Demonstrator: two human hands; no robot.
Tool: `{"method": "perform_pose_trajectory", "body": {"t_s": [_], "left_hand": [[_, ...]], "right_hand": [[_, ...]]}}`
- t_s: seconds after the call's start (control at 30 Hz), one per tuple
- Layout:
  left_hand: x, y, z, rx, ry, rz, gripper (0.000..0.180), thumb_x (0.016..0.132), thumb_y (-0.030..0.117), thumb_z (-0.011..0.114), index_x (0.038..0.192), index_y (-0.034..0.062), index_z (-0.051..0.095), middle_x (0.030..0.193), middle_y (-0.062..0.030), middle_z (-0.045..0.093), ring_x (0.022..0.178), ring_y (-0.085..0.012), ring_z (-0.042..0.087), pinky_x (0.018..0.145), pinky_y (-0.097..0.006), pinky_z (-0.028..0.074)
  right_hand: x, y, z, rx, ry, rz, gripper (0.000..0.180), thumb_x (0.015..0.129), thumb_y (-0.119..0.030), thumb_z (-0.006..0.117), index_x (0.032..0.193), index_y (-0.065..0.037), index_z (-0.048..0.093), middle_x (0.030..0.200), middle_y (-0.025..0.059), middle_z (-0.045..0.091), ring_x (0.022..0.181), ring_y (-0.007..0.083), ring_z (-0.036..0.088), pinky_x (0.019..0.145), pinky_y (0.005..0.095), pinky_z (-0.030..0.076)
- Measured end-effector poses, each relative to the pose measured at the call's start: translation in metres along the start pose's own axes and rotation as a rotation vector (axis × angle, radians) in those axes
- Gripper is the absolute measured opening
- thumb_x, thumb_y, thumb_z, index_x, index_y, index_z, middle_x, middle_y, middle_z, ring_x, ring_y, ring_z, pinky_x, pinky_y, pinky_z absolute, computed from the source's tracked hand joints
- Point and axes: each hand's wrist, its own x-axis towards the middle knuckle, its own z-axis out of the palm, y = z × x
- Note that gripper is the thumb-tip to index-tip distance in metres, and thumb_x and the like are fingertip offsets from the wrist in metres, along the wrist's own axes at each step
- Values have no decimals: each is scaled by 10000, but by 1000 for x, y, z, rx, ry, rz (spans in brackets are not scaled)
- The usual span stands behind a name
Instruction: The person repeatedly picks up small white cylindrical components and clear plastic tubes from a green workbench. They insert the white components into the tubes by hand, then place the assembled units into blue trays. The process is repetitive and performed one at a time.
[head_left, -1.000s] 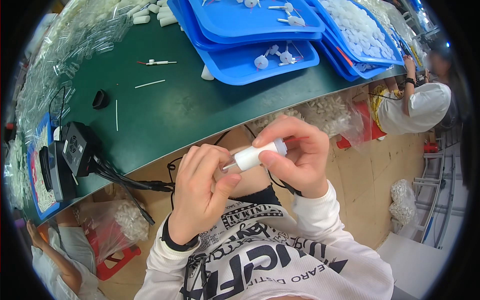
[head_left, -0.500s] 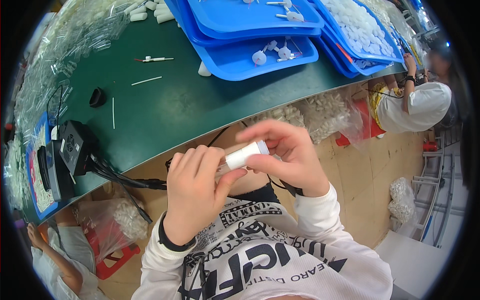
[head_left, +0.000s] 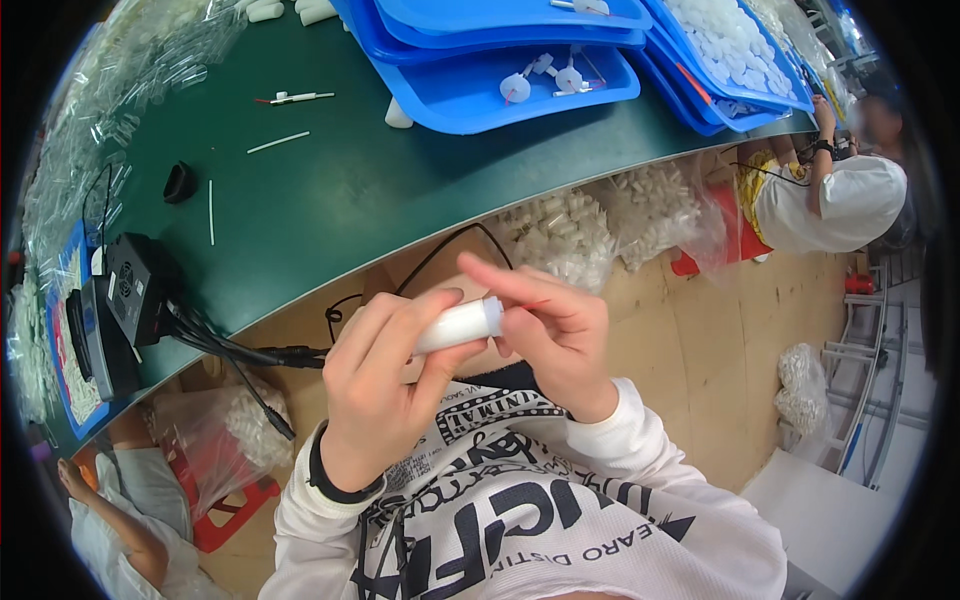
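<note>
My left hand is wrapped around a white cylindrical tube, which is tilted up to the right above my lap. A pale, ridged cap closes the tube's right end. At that cap, my right hand has its thumb bent in against the other fingers, while the forefinger stretches over the top. A thin red wire shows between the right thumb and forefinger; where it starts is hidden. My left fingers cover the tube's other end.
Blue trays with white discs and red wires are stacked on the green table. Clear tubes pile up at left, near a black device. Bags of white parts lie beneath the edge. Other people sit at both sides.
The tube has shifted left and slightly down. My left fingers have moved up around its white part. My right hand has drawn left, its thumb now at the cap, and the red wire shows.
</note>
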Motion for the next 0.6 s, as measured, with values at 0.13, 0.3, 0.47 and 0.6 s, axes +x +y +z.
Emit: {"method": "perform_pose_trajectory", "body": {"t_s": [0.13, 0.3, 0.47, 0.6], "left_hand": [[-5, 10, -2, -10, -44, -71, 258, 700, 83, 709, 921, 1, 603, 716, -80, 550, 566, -210, 511, 511, -297, 411], [-9, 6, 0, 50, 22, 21, 265, 695, 72, 697, 917, -23, 588, 715, -101, 528, 567, -240, 501, 516, -310, 409], [-10, 5, 0, 123, 39, 91, 276, 696, 70, 691, 926, -34, 579, 716, -108, 517, 569, -261, 498, 512, -323, 409], [-9, 6, 1, 178, 31, 79, 242, 722, 55, 676, 923, -37, 577, 708, -102, 531, 571, -231, 515, 520, -314, 421]], "right_hand": [[-4, -3, -3, -138, -56, -47, 302, 856, -104, 560, 1112, 53, 583, 800, 78, 578, 604, 100, 541, 504, 201, 427], [2, -6, -7, -257, -157, -67, 274, 824, -44, 576, 1085, 33, 610, 723, 64, 577, 545, 82, 523, 474, 194, 403], [9, -20, -11, -361, -273, -40, 318, 765, -9, 625, 1083, -3, 621, 660, 57, 590, 560, 112, 522, 495, 228, 407], [12, -21, -9, -372, -237, 69, 270, 814, -63, 603, 1076, -1, 621, 655, 54, 580, 566, 90, 524, 499, 225, 412]]}}
